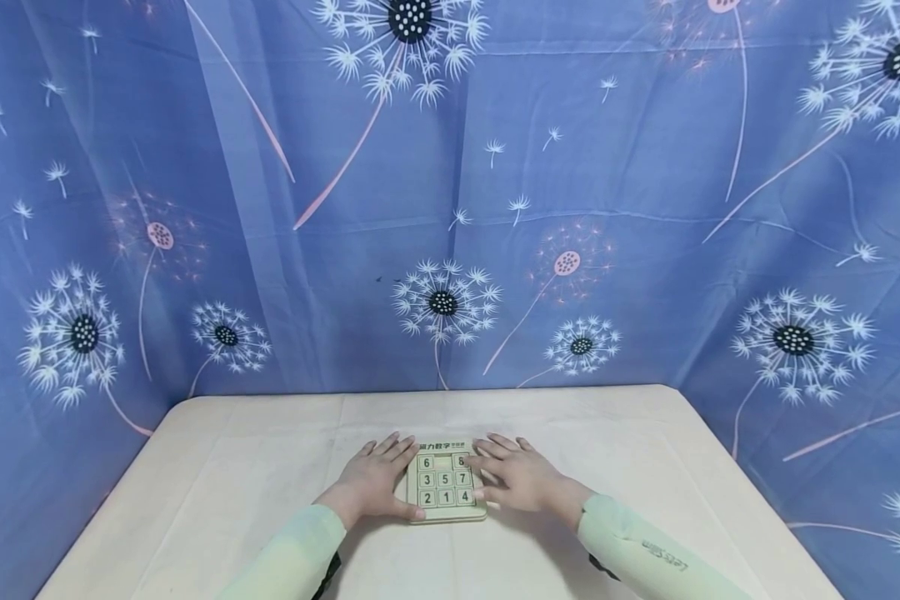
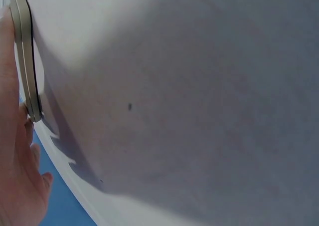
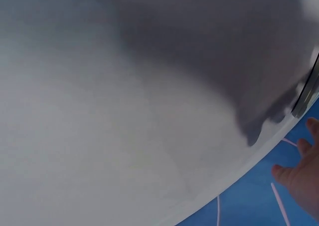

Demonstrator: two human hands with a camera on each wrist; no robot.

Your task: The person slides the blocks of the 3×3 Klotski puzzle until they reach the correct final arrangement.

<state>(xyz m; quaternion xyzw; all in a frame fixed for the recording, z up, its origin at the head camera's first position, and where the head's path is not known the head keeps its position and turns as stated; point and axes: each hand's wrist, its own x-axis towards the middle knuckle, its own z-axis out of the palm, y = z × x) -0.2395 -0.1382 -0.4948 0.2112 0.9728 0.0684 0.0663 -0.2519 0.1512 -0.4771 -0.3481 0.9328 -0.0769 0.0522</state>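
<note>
Here, left of the number board (image 1: pixel 450 516), your left hand (image 1: pixel 375 483) lies open with straight fingers, its thumb on the board's near corner. The board sits flat on the table (image 1: pixel 270 467) between your hands. Right of it, your right hand (image 1: pixel 523 482) is spread out, one fingertip by the 8 tile (image 1: pixel 460 461), pinching nothing.

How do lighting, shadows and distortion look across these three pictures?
Head view: bright, fairly even light, with the number puzzle's digits readable and soft shadows on the tabletop; left wrist view: dimmer, with a broad, soft-edged shadow; right wrist view: dim too, a shadow with finger-like tips at upper right, and the tabletop's edge bowed, probably lens distortion.
</note>
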